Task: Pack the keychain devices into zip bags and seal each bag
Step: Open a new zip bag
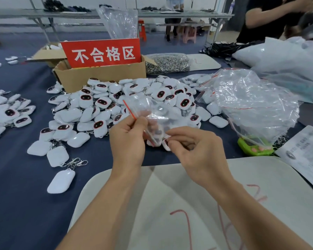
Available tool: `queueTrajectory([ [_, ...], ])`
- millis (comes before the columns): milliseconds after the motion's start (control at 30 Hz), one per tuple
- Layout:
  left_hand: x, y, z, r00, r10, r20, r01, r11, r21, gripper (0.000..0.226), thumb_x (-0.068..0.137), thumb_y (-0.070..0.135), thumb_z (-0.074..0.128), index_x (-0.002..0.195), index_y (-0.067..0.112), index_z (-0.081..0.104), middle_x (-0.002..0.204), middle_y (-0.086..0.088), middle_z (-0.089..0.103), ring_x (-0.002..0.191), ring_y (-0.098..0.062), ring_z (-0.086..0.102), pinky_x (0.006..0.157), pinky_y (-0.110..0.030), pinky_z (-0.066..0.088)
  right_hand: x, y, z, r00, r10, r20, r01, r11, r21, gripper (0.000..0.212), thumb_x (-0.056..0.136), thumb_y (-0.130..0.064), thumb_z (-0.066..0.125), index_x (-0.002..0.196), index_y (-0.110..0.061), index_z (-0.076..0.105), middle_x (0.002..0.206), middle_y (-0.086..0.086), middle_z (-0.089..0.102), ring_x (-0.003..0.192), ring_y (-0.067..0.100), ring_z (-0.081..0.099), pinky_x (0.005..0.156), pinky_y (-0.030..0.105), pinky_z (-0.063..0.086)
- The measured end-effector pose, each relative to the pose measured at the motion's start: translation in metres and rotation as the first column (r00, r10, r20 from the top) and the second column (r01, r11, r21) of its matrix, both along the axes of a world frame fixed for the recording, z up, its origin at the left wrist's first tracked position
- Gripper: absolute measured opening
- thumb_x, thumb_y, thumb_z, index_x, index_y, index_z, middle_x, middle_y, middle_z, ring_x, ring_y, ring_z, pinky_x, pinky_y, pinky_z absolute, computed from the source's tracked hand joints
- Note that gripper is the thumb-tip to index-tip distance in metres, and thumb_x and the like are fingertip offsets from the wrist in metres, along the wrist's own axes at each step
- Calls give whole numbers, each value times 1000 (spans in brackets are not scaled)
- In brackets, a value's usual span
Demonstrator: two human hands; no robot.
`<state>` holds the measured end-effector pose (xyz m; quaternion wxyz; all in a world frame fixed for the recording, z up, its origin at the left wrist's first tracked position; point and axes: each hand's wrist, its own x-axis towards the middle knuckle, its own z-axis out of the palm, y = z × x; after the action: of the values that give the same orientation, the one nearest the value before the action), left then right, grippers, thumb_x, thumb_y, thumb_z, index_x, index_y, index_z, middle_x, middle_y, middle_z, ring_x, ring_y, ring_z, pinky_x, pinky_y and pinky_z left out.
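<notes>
One head-worn wide-angle view looks forward and down. It sits close above the tabletop.

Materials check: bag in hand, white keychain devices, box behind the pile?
Zip bag: thin clear plastic film, glossy and creased, red strip at the mouth. Keychain devices: likely hard moulded plastic, smooth white shell, dark glossy face panel. Box: brown corrugated cardboard by its look, matte, folded flaps.
</notes>
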<state>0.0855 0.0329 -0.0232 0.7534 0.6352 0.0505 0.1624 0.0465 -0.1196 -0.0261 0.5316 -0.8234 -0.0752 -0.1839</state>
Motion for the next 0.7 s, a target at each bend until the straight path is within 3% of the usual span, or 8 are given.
queueTrajectory([
  [100,3,5,-1,992,106,71,-109,993,40,34,94,16,63,88,44,81,88,7,80,91,-19,77,85,-39,61,3,-4,1,998,-42,-43,41,999,-30,19,87,-11,76,90,-29,81,78,-25,76,76,-1,73,74,23,58],
  [233,7,16,1,984,139,109,-145,988,52,29,88,16,73,88,44,82,91,11,80,90,-9,75,85,-34,59,3,-4,-1,998,-8,-67,4,998,-57,18,87,-17,73,84,-34,77,73,-16,76,72,19,73,72,36,56],
  [400,6,36,6,973,175,153,-199,968,156,24,77,26,85,75,49,80,77,15,78,73,-5,69,75,-26,59,4,-4,-2,996,-5,-94,-1,998,-62,20,88,-18,72,88,-37,75,71,-11,75,72,25,71,70,42,59],
  [500,5,44,12,951,258,171,-290,936,201,23,77,23,88,67,41,77,69,19,75,64,1,69,66,-18,54,4,-3,-2,990,3,-144,-10,999,-43,23,88,-16,72,85,-38,76,70,-13,75,73,22,71,73,40,60],
  [600,-5,50,19,905,345,247,-414,847,333,23,77,30,86,69,45,71,69,29,71,64,7,68,66,-20,53,2,-3,0,982,6,-190,-15,999,-50,21,88,-16,72,82,-36,76,68,-13,75,72,21,70,73,34,57],
  [700,-22,40,23,842,334,423,-525,686,504,7,82,35,78,79,40,76,71,26,71,70,1,68,69,-20,51,1,-3,3,981,26,-195,-27,1000,-1,19,87,-15,73,77,-29,79,68,-10,75,69,18,70,71,32,59],
])
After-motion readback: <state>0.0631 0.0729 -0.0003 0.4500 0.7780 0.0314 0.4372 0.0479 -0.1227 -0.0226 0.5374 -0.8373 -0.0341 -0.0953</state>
